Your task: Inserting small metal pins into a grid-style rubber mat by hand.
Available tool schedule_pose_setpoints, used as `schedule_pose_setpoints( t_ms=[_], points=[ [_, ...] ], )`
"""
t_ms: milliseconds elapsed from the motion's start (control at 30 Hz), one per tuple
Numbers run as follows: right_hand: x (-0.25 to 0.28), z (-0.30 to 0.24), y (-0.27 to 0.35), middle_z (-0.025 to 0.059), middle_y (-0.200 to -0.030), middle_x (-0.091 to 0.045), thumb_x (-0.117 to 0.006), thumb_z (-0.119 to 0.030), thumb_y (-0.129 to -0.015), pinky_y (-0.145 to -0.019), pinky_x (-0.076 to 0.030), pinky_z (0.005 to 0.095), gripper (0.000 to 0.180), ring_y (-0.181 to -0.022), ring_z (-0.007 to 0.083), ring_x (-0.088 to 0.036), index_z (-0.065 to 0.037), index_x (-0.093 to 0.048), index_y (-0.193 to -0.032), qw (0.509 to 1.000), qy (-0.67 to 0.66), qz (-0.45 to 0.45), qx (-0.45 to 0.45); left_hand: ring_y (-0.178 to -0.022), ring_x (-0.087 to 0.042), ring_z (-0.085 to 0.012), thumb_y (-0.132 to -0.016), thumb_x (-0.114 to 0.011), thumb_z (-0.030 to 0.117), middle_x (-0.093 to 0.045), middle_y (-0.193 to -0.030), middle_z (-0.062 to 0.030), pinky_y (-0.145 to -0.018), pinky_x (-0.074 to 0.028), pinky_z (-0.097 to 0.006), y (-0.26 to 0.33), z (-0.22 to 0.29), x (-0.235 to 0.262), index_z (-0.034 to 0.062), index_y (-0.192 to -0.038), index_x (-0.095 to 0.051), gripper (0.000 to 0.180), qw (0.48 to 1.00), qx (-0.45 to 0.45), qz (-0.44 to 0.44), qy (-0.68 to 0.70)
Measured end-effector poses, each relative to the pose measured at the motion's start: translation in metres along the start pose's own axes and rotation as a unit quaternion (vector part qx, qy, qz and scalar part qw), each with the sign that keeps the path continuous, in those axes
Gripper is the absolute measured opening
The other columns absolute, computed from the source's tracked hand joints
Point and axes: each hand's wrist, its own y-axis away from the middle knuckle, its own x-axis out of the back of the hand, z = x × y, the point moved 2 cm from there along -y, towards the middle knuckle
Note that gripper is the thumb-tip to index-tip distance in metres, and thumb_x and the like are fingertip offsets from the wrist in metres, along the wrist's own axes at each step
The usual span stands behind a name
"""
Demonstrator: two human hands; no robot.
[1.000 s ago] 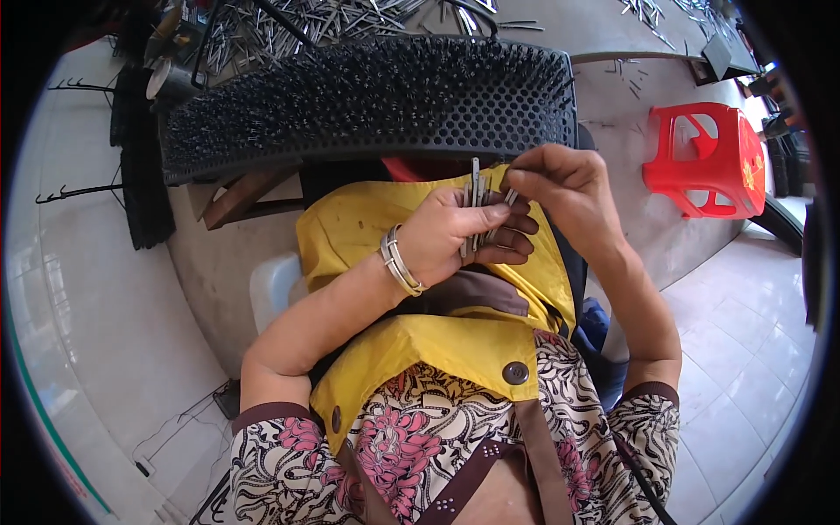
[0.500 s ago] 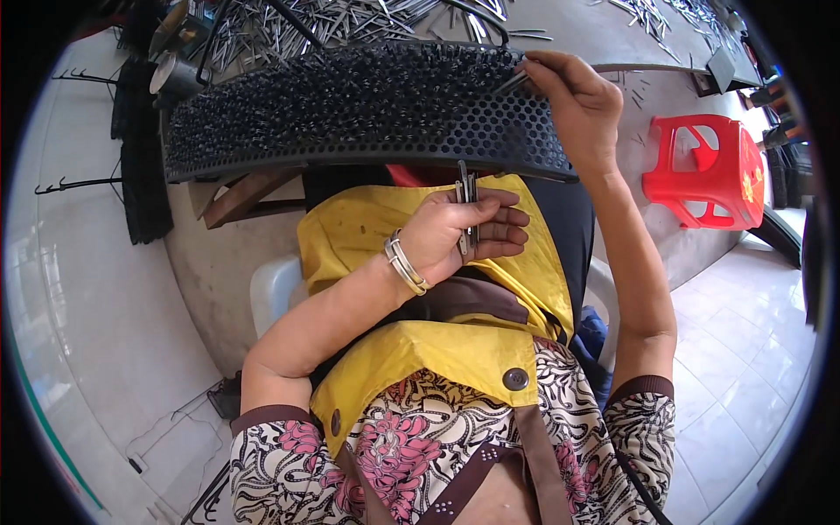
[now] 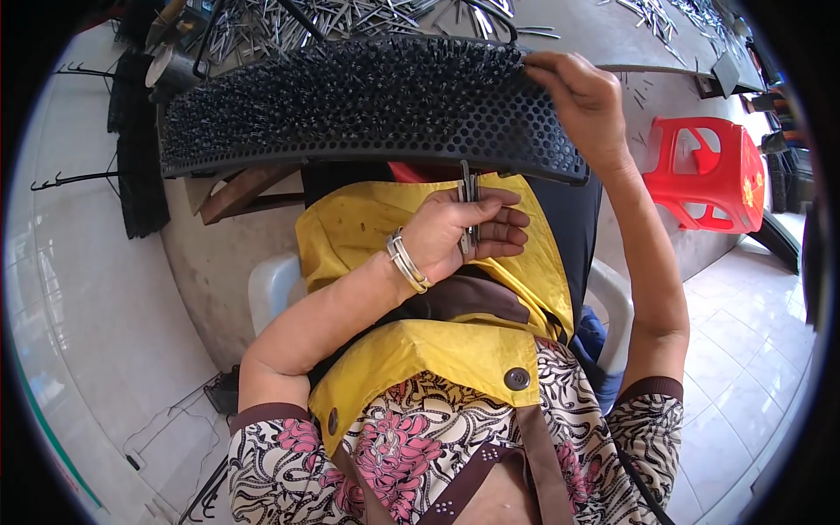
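Tiled workshop floor, grey counter strewn with loose metal pins. Black perforated tray juts off counter edge over lap, holes packed with upright pins, bristly surface. Right hand pinches at tray's far right rim, fingertips together, seemingly seating pin. Left hand closed around small bundle of flat metal pieces, held upright below tray, likely as ready supply. Yellow apron covers lap. Red plastic stool at right.

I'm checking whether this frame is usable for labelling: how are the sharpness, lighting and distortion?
Head view: evenly daylit, no harsh glare; left hand and its metal pieces are sharp; right hand is clear on the perforated black tray, whose edge bows from fisheye; corners are blacked out.
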Motion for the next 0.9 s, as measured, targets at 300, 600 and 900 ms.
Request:
schedule_pose_setpoints(
  t_ms=[300,600,900],
  points=[
    [-0.008,0.001,-0.009,0.0136,-0.077,-0.057,-0.061,0.0,-0.073,-0.067,-0.045,0.034,0.015,-0.076,0.0298,-0.055,0.001,-0.059,-0.087,0.988,0.097,-0.082,0.093,-0.091,-0.059,-0.0259,-0.09,-0.043,0.015,-0.057,-0.103,-0.0177,-0.083,-0.049,-0.037,-0.001,0.001,0.001,-0.0037,-0.113,-0.048,0.03,0.999,-0.003,-0.008,-0.039],
    [-0.014,0.0,-0.012,0.0136,-0.077,-0.057,-0.062,-0.001,-0.072,-0.066,-0.045,0.0334,0.016,-0.074,0.0302,-0.056,0.001,-0.057,-0.087,0.99,0.08,-0.071,0.094,-0.084,-0.061,-0.0265,-0.088,-0.046,0.011,-0.059,-0.096,-0.0179,-0.077,-0.052,-0.037,-0.001,0.0,0.002,-0.0037,-0.106,-0.053,0.024,1.0,-0.005,-0.005,-0.002],
    [-0.014,0.004,-0.011,0.0131,-0.079,-0.058,-0.062,0.001,-0.071,-0.067,-0.046,0.0338,0.013,-0.076,0.0312,-0.056,0.002,-0.056,-0.082,0.985,0.09,-0.107,0.105,-0.085,-0.061,-0.0268,-0.088,-0.046,0.01,-0.058,-0.096,-0.0174,-0.078,-0.052,-0.037,-0.001,0.0,0.001,-0.0039,-0.106,-0.052,0.024,1.0,-0.006,-0.008,-0.006]
  ],
)
